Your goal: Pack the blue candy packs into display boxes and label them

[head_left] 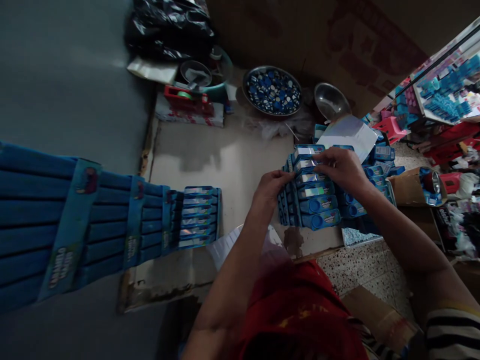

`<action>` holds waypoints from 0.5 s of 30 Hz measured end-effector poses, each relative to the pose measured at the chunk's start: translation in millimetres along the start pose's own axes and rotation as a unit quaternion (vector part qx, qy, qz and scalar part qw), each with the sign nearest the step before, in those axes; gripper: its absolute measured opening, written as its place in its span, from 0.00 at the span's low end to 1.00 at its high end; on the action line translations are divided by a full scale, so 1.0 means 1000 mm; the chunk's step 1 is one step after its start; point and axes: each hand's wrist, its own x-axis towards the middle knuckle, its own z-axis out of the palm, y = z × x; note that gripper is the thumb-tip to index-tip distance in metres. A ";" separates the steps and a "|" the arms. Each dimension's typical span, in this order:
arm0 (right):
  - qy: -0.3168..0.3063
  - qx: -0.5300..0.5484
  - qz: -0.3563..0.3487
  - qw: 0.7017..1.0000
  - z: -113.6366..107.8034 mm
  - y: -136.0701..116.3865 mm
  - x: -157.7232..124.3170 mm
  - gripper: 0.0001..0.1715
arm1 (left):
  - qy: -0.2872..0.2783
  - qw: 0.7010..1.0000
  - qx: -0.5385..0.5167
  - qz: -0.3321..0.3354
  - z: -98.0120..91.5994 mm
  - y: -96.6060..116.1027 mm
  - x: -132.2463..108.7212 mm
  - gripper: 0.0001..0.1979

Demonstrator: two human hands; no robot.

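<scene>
Several small blue boxes (318,206) are stacked in rows at the right of the table. Shiny silver strips cross the upper boxes, while the lower ones show round blue circles. My left hand (270,187) has its fingers closed at the left side of the stack, on the end of a blue box. Across from it, my right hand (345,167) pinches the right end of a box near a silver strip (306,164). Its fingertips partly cover that box. A white sheet (275,242) lies below my left forearm.
Another stack of blue boxes (198,216) stands left, beside tall blue bundles (101,220). Behind are a red tape dispenser (187,102), a metal bowl of blue and silver discs (272,90) and a second metal bowl (332,101). A tray (362,239) sits near the right edge.
</scene>
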 end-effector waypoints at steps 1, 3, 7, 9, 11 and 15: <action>-0.002 0.019 0.003 1.000 0.000 0.001 0.001 0.12 | 0.004 1.000 -0.005 -0.004 0.000 -0.006 0.001 0.28; -0.003 0.046 0.000 0.999 -0.001 0.003 0.002 0.14 | 0.029 0.999 -0.013 0.029 -0.002 -0.019 0.004 0.25; 0.000 0.074 -0.011 0.997 0.000 0.006 0.003 0.15 | 0.160 0.973 0.021 0.166 -0.014 -0.031 0.008 0.18; 0.001 0.089 -0.013 0.996 0.000 0.007 0.001 0.16 | 0.199 0.956 0.047 0.208 -0.018 -0.027 0.005 0.13; 0.015 0.097 -0.017 0.995 0.002 0.008 -0.004 0.16 | 0.203 0.944 0.069 0.251 -0.017 -0.018 0.001 0.11; 0.117 0.073 -0.037 0.990 0.009 0.002 -0.018 0.13 | 0.190 0.919 0.101 0.331 0.009 -0.001 -0.001 0.15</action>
